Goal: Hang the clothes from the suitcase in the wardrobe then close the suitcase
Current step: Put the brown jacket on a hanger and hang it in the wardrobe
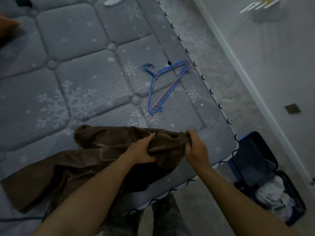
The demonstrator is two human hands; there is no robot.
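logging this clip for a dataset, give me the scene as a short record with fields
surface: grey quilted mattress with snowflake print
garment: brown garment partly spread on the mattress near its edge
left hand: left hand grips a bunched part of the garment
right hand: right hand grips the same bunch from the other side
hangers: blue and pink hangers stacked on the mattress, apart from the garment
suitcase: suitcase open on the floor beside the bed, white clothes inside
task state: garment not yet on a hanger
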